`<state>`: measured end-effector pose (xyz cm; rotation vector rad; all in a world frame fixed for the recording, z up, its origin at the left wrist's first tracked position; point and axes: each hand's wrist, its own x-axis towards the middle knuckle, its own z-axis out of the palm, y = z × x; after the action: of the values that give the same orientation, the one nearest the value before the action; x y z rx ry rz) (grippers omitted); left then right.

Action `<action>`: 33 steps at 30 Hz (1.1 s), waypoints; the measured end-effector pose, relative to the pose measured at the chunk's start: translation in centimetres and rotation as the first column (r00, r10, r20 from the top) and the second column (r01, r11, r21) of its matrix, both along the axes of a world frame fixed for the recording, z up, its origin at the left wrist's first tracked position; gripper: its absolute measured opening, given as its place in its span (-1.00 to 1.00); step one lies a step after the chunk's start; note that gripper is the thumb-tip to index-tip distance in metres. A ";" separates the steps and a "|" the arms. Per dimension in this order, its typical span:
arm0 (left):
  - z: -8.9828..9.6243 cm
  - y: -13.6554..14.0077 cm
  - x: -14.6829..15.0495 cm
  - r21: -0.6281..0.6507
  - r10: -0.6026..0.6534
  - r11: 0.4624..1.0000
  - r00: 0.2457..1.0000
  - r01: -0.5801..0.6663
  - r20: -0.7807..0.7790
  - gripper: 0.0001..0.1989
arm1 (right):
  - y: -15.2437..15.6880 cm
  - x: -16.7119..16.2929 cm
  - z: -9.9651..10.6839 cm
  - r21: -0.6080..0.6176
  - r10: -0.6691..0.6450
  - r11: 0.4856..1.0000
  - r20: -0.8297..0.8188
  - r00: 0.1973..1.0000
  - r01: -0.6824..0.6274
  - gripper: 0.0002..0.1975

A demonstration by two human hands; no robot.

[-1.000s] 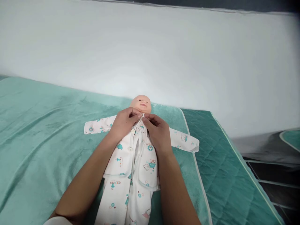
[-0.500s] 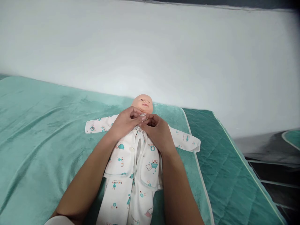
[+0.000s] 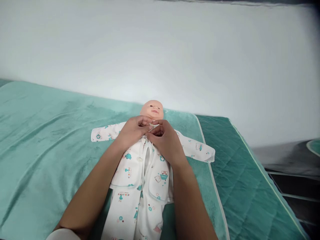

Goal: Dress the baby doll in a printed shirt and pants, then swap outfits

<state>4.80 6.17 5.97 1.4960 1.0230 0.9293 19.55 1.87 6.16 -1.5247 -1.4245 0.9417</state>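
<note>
A baby doll [image 3: 151, 108] lies on its back, dressed in a white printed baby jacket [image 3: 127, 166] and matching pants [image 3: 122, 213]. At the top of the jacket's front, just under the doll's chin, my left hand [image 3: 133, 131] pinches the collar edge. Opposite it, my right hand [image 3: 166, 138] has its fingers curled on the other collar edge, with the fingertips of both hands nearly touching. Below my hands the jacket front hangs apart, and a button shows on its left edge. The sleeves stretch out to both sides. My fingers hide the collar fastening.
Beneath the doll is a light green plush blanket [image 3: 50, 150] with a pale border. A darker green quilted mattress cover [image 3: 240, 173] reaches out at the right. A white wall [image 3: 160, 50] stands behind the bed, and dark slats [image 3: 297, 190] show at the lower right.
Both hands stay at the collar. The right fingers have shifted slightly and opened a little from the left fingertips. The doll and its clothes lie as before.
</note>
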 end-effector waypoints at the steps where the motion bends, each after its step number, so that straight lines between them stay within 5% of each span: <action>1: 0.0 0.0 0.0 0.036 0.014 0.999 0.998 -0.012 -0.056 -0.77 | -0.1 0.0 0.1 0.000 0.009 1.000 0.005 1.000 -0.009 -0.66; 6: 0.0 -0.2 0.0 0.201 0.089 0.979 0.969 -0.043 -0.230 -0.74 | -0.8 0.2 0.7 -0.014 0.057 0.998 -0.001 0.998 -0.057 -0.65; 11: 0.2 -0.8 -0.1 0.322 0.116 0.947 0.955 -0.023 -0.272 -0.72 | -0.7 0.6 0.6 0.076 -0.064 0.995 0.016 0.998 0.062 -0.74; 21: -0.2 -1.0 0.0 0.356 0.169 0.934 0.917 -0.032 -0.361 -0.72 | -1.0 0.6 0.5 0.211 -0.062 0.977 0.322 0.945 -0.008 -0.76; 33: -0.3 -1.0 0.1 0.357 0.168 0.933 0.926 -0.039 -0.339 -0.71 | -1.1 1.3 0.7 0.129 -0.022 0.992 0.287 0.958 -0.016 -0.75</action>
<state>4.85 5.15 5.72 1.9781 1.2648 0.9622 20.88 0.81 6.84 -1.6122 -1.6526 0.6275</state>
